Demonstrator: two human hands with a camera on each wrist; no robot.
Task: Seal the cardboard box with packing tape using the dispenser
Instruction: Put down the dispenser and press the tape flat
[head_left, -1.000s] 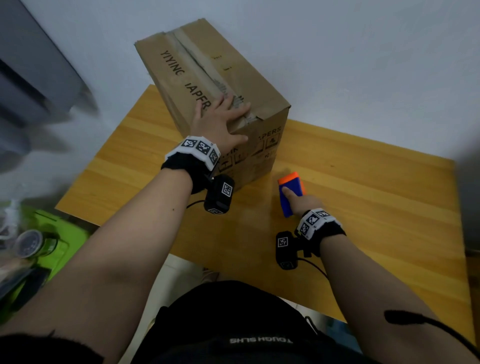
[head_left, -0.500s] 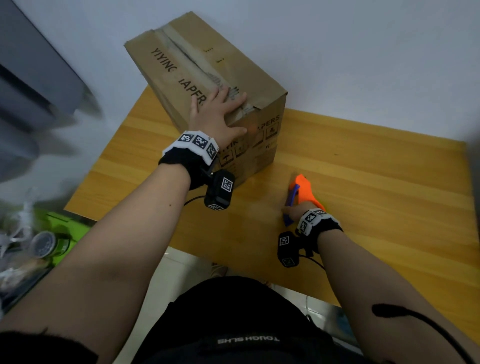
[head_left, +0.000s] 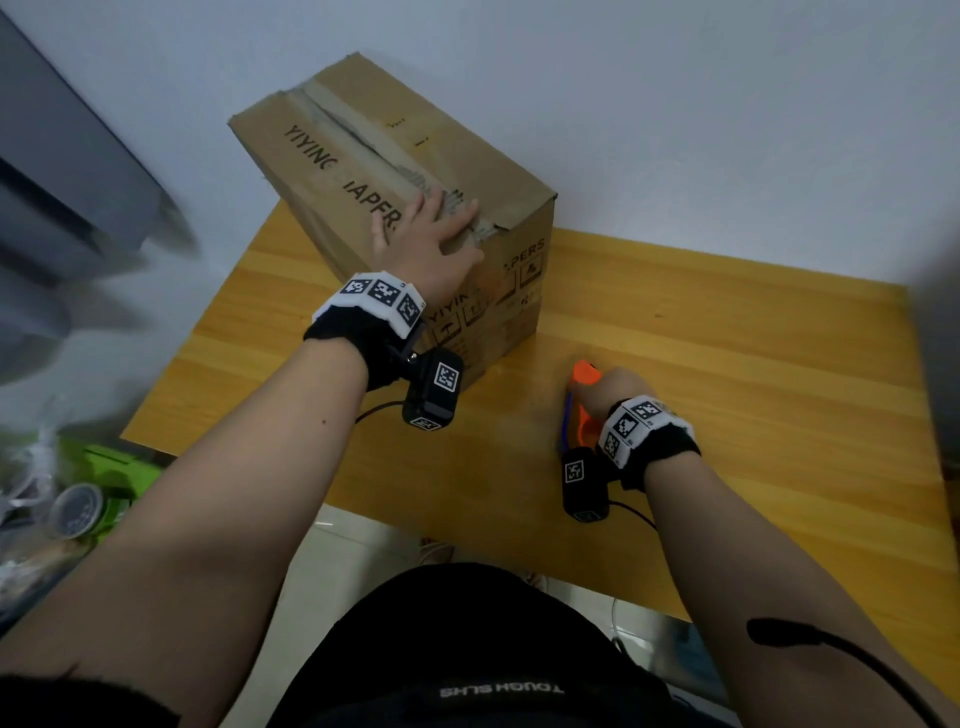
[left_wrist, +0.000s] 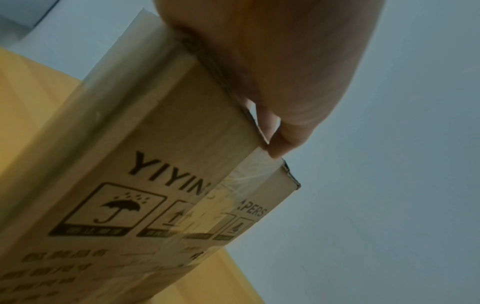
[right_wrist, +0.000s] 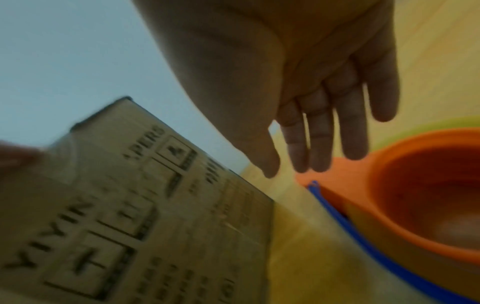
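Note:
A brown cardboard box (head_left: 395, 171) printed "YIYING PAPERS" stands at the back left of the wooden table (head_left: 753, 364), with worn old tape along its top seam. My left hand (head_left: 431, 234) lies flat on the box top near its front edge, fingers straight; in the left wrist view the left hand (left_wrist: 285, 61) presses at the top corner of the box (left_wrist: 155, 164). The orange and blue tape dispenser (head_left: 584, 375) lies on the table right of the box. My right hand (head_left: 615, 389) hovers over it; the right wrist view shows the right hand (right_wrist: 319, 131) with straight fingers just above the dispenser (right_wrist: 415, 185), not holding it.
A white wall rises close behind the table. Off the table's left edge, a green bin (head_left: 104, 467) with clutter sits on the floor. A grey blurred object (head_left: 62, 197) stands at far left. Bare table stretches right of the dispenser.
The dispenser has gone from standing upright to lying on its side, and my right hand has moved over it. My left hand has stayed flat on the box top.

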